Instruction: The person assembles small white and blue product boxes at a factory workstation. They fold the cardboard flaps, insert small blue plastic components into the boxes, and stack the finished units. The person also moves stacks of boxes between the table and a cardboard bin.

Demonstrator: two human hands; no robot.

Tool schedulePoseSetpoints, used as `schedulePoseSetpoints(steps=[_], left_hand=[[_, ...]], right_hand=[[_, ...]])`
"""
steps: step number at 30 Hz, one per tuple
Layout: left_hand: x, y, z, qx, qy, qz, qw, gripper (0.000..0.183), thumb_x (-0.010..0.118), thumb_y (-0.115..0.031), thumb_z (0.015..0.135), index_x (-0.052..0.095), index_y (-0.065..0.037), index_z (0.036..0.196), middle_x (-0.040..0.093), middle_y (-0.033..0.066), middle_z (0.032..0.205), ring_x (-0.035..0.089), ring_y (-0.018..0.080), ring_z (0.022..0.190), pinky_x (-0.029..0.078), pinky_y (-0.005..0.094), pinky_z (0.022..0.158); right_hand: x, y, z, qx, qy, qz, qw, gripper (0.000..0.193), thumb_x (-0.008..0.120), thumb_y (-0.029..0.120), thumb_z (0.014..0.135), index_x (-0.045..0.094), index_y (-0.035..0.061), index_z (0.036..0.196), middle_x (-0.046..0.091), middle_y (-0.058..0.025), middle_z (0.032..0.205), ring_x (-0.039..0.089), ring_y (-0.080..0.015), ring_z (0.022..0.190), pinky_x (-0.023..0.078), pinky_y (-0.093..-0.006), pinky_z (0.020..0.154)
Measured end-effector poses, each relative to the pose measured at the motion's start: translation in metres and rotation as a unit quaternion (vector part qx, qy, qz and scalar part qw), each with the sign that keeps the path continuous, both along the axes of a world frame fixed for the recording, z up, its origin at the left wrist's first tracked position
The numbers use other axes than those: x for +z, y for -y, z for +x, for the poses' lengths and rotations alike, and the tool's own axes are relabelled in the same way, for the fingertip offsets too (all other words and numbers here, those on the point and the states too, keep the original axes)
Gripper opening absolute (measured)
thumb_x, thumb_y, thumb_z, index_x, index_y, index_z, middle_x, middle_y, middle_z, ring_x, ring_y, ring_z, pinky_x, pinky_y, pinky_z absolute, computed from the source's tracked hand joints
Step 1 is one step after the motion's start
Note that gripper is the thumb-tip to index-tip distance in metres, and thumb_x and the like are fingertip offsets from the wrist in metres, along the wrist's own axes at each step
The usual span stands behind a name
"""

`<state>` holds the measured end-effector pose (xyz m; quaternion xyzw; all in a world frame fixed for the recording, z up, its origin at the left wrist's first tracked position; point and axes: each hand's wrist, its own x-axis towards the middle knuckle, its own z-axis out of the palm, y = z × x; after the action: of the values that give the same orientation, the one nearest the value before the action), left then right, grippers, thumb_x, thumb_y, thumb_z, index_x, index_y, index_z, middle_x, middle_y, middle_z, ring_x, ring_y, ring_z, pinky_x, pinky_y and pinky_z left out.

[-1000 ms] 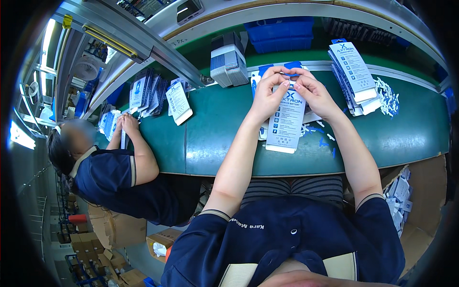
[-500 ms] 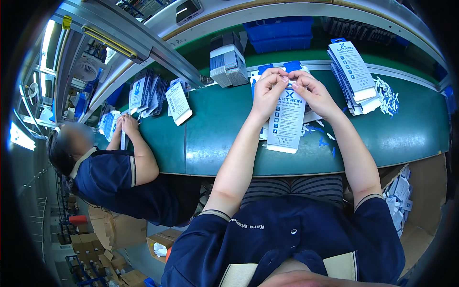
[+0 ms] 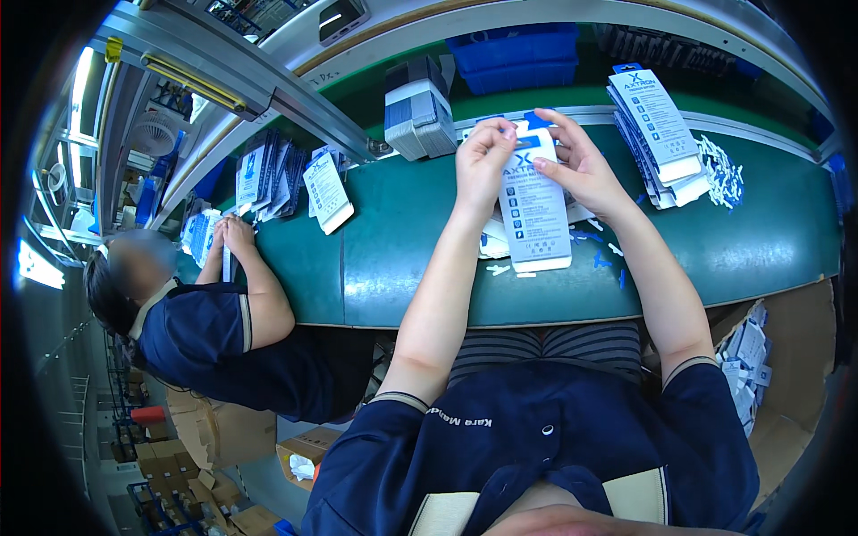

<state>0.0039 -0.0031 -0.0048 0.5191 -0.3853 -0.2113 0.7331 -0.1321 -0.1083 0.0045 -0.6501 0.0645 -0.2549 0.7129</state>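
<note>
A flat white-and-blue printed packaging box point(image 3: 538, 219) lies in front of me on the green table, its upper end between my hands. My left hand point(image 3: 483, 170) is closed in a pinch at the box's upper left; what its fingertips hold, if anything, is too small to make out. Over the upper right corner, my right hand point(image 3: 583, 171) has its fingers stretched apart, the thumb tip at the box's face. Further boxes lie partly hidden beneath this one. Small white and blue cardboard scraps point(image 3: 601, 250) are scattered beside it.
A stack of similar boxes point(image 3: 657, 134) stands at right, beside a heap of scraps point(image 3: 720, 174). Banded cards point(image 3: 418, 112) and a blue bin point(image 3: 514, 62) are at the back. A co-worker point(image 3: 214, 313) sits at left. A carton point(image 3: 795, 375) holds boxes at lower right.
My hands, close together at the box's top edge before, have moved apart. The right fingers have opened out. The box now lies slightly higher up the table.
</note>
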Motion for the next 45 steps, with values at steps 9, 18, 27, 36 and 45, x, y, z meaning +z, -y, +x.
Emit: schedulePoseSetpoints(steps=[9, 18, 27, 36, 45], left_hand=[[0.012, 0.005, -0.019, 0.010, 0.068, -0.010, 0.998, 0.067, 0.065, -0.014, 0.091, 0.024, -0.006, 0.143, 0.058, 0.0138, 0.105, 0.062, 0.0179, 0.095, 0.051, 0.0286, 0.076], [0.005, 0.010, -0.023, 0.043, 0.038, -0.019, 0.998, 0.030, 0.056, -0.011, 0.096, 0.045, 0.002, 0.121, 0.060, 0.0127, 0.103, 0.062, 0.0134, 0.092, 0.050, 0.0237, 0.075], [-0.005, 0.010, -0.028, 0.092, 0.000, -0.021, 0.996, 0.023, 0.055, -0.020, 0.099, 0.047, -0.007, 0.082, 0.055, -0.0013, 0.071, 0.045, 0.0005, 0.061, 0.036, 0.0176, 0.053], [-0.003, 0.009, -0.029, 0.123, -0.013, -0.018, 0.992, 0.032, 0.056, -0.021, 0.098, 0.049, -0.008, 0.070, 0.052, -0.0041, 0.066, 0.041, 0.0002, 0.059, 0.032, 0.0185, 0.051], [0.000, 0.008, -0.035, 0.147, -0.008, -0.004, 0.989, 0.030, 0.059, -0.018, 0.096, 0.051, -0.006, 0.070, 0.053, -0.0031, 0.065, 0.041, 0.0004, 0.057, 0.031, 0.0183, 0.050]], right_hand=[[-0.006, 0.005, 0.002, -0.095, 0.060, 0.055, 0.992, 0.054, 0.068, 0.005, 0.086, 0.041, 0.0024, 0.133, 0.061, -0.0123, 0.107, 0.064, -0.0155, 0.094, 0.054, -0.0277, 0.080], [-0.009, 0.003, 0.004, -0.153, 0.075, 0.012, 0.985, 0.042, 0.072, 0.007, 0.084, 0.055, -0.0036, 0.120, 0.066, -0.0113, 0.101, 0.065, -0.0089, 0.081, 0.053, -0.0220, 0.069], [-0.018, -0.003, 0.008, -0.196, 0.088, -0.005, 0.977, 0.022, 0.072, 0.014, 0.086, 0.058, -0.0018, 0.091, 0.068, -0.0087, 0.077, 0.065, -0.0075, 0.065, 0.049, -0.0197, 0.054], [-0.026, -0.001, 0.008, -0.209, 0.020, -0.059, 0.976, 0.023, 0.058, 0.024, 0.096, 0.054, 0.0022, 0.089, 0.064, -0.0045, 0.070, 0.059, -0.0050, 0.063, 0.044, -0.0209, 0.055], [-0.014, -0.009, 0.009, -0.163, 0.016, 0.148, 0.975, 0.023, 0.052, 0.021, 0.099, 0.059, 0.0014, 0.109, 0.064, -0.0051, 0.091, 0.060, -0.0075, 0.079, 0.047, -0.0216, 0.069]])
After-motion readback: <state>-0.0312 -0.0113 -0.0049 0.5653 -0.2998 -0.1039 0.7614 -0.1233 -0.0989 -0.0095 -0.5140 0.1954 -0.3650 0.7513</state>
